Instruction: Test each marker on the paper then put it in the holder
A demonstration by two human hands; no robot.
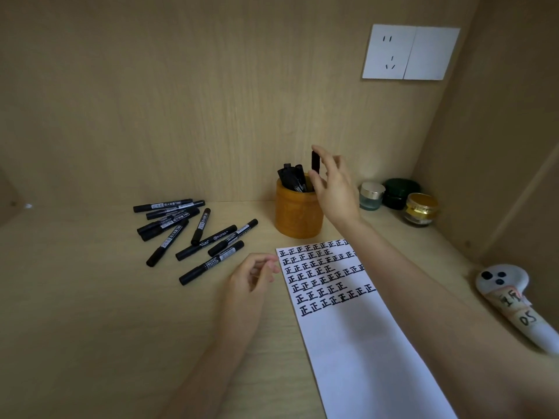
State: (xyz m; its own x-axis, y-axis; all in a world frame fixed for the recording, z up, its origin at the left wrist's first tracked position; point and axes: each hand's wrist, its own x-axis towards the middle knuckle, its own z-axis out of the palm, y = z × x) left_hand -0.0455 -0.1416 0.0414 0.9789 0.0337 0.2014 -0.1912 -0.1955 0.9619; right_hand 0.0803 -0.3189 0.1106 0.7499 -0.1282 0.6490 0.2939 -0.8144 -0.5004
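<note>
My right hand (334,186) holds a black marker (315,162) upright between thumb and fingers, just above the mouth of the orange wooden holder (298,216). Several black markers (292,176) stand inside the holder. A loose pile of several black markers (193,231) lies on the desk to the left. The white paper (357,343) lies in front of the holder, its top part covered with rows of black written characters. My left hand (252,278) rests at the paper's left edge, fingers loosely curled, holding nothing.
Three small jars stand right of the holder: a clear one (371,195), a dark green one (399,193) and a gold one (421,209). A white controller (508,297) with taped labels lies at the far right. A wall socket (410,52) sits on the back panel.
</note>
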